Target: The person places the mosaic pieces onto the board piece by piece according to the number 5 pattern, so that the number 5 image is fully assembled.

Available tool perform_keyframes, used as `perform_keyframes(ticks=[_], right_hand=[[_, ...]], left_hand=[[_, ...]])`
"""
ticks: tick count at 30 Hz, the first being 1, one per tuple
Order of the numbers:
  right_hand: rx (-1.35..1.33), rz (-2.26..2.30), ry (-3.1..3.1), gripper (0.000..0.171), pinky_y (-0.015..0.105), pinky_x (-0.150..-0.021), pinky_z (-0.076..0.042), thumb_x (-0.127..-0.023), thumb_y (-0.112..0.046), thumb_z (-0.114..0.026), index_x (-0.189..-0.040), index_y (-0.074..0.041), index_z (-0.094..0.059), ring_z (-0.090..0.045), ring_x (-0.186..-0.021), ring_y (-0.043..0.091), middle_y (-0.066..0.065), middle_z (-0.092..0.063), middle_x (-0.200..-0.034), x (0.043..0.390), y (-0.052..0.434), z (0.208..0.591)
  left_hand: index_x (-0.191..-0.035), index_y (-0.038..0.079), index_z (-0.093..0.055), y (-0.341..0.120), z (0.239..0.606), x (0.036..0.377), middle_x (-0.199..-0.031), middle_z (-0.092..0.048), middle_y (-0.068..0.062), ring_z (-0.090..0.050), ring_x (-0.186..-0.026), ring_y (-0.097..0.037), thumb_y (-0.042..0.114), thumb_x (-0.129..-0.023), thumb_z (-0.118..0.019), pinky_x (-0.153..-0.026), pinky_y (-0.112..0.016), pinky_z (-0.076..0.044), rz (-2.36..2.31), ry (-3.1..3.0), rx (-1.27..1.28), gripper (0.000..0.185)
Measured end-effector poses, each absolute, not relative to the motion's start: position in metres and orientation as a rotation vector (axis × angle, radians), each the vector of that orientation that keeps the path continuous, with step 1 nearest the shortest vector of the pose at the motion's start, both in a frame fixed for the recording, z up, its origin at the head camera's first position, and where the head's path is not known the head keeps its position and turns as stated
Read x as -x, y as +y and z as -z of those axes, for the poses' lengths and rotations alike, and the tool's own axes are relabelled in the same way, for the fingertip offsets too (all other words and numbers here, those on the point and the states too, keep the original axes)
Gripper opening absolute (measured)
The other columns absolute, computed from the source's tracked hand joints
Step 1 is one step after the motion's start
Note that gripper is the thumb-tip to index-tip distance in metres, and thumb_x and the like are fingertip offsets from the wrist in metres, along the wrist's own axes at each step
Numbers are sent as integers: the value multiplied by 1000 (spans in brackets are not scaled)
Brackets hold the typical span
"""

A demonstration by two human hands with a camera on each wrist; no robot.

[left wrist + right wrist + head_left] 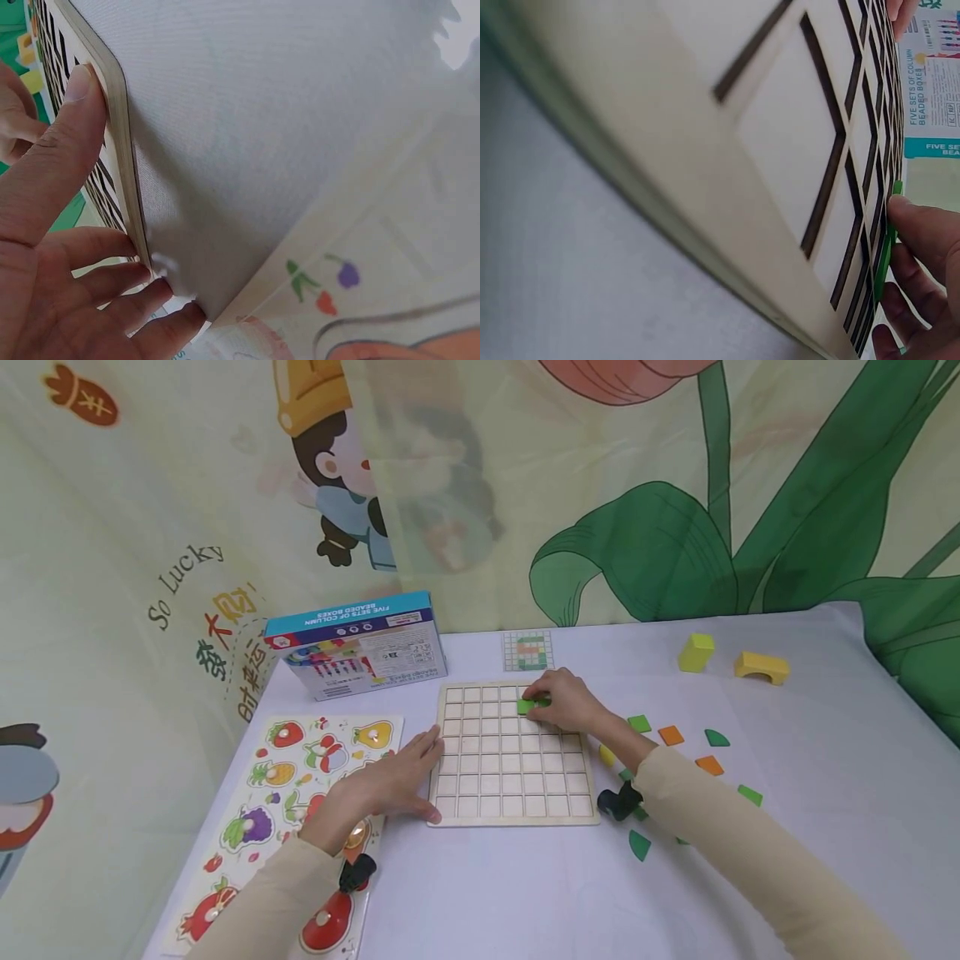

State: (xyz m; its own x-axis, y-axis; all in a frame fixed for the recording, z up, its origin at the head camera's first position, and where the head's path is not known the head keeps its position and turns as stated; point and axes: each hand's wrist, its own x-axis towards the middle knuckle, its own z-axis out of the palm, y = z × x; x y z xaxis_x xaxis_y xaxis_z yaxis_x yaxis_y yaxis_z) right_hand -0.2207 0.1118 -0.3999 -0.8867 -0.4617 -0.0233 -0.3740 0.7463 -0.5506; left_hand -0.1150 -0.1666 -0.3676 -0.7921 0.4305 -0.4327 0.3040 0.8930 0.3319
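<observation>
A square wooden grid board point(512, 768) lies flat on the table. My left hand point(401, 777) steadies its left side with fingers spread; in the left wrist view the thumb point(79, 97) lies along the rim and the other fingertips reach the edge. Near the board's far edge, my right hand point(566, 702) pinches a green square tile point(524, 707) between thumb and fingers, over the top rows of cells. Seen nearly edge-on in the right wrist view, the green tile point(886, 259) is against the grid. More green shows under the fingers, partly hidden.
A pattern card point(527, 651) lies behind the board. At left are a blue box point(367, 652) and a fruit puzzle board point(300, 777). Loose green and orange tiles point(671, 735) scatter at right, beyond them a yellow-green block point(697, 652) and a yellow arch block point(762, 667).
</observation>
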Motion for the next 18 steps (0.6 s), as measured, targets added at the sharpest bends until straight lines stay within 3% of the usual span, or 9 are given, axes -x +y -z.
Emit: perform_keyframes(ticks=[18], right_hand=[[666,897,2756,30,45,-95,-45,-85,-18,-74,-112,-4,-71,-53,-110,30,12,-68,-113,222,124,398]], left_hand=[[-154,4,-22,-166,368,115,-165,-3,-11,-9,-152,-30,35,-78,-80,-120,-49,-25,-335,2552,-515,101]])
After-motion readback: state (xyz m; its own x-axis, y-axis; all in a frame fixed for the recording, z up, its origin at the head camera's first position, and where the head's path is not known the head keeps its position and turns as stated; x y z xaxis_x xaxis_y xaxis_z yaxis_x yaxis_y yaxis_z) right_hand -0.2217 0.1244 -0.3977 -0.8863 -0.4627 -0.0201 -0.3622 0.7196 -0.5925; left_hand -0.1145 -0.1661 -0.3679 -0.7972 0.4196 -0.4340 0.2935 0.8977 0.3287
